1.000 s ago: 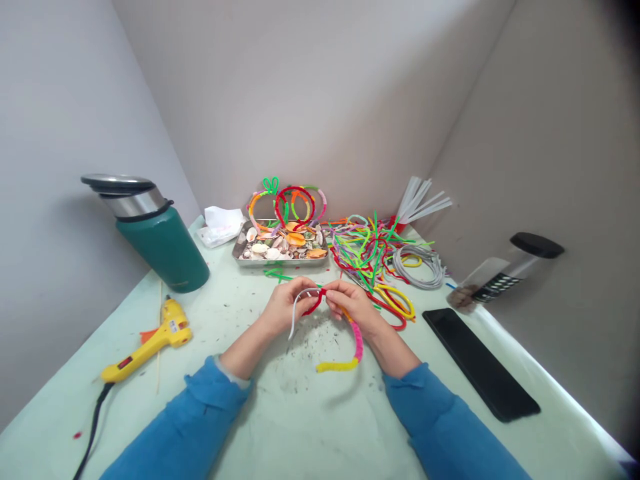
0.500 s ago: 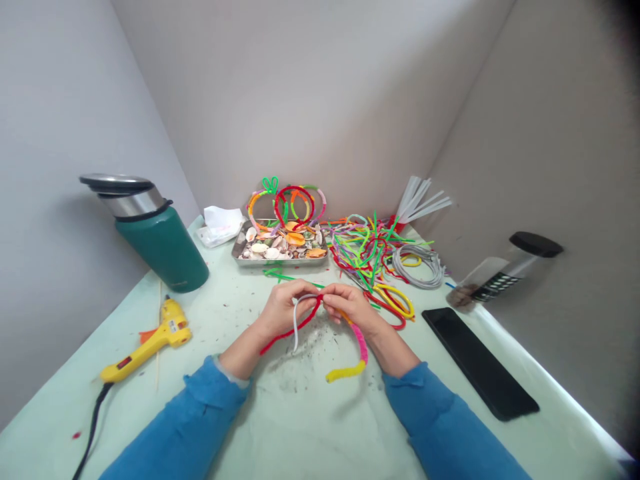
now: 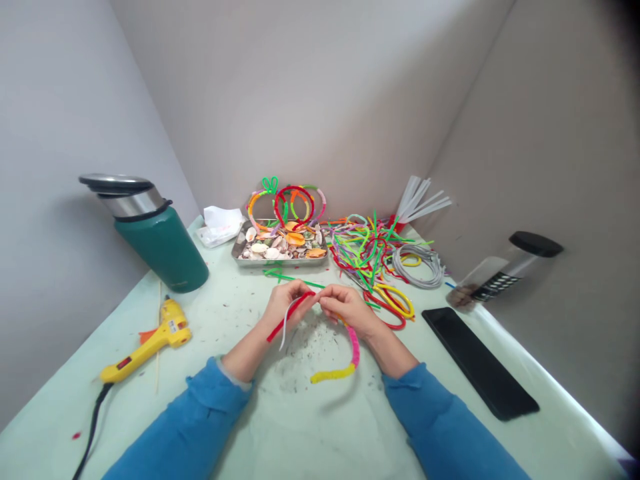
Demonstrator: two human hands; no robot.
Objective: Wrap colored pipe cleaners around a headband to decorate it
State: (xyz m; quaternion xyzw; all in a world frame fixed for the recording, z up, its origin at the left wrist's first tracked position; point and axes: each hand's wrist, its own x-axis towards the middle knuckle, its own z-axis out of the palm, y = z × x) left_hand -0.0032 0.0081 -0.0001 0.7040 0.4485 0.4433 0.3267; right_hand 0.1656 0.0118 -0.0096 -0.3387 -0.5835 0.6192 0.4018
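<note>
The left hand [image 3: 286,303] and right hand [image 3: 349,309] meet at the fingertips above the worktop [image 3: 300,427], both pinching a grey wire [image 3: 285,325] whose pink-and-yellow wrapped end [image 3: 355,348] curves below the right. A red fuzzy strip [image 3: 286,322] runs loose beside the bare end. Judged as winding, the work calls for a steady pinch at the join and snug, touching turns.

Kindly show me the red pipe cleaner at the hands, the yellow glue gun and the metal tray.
Red pipe cleaner [image 3: 294,309], head view: its visible middle.
Yellow glue gun [image 3: 147,347], head view: its handle.
Metal tray [image 3: 280,263], head view: its front wall.
</note>
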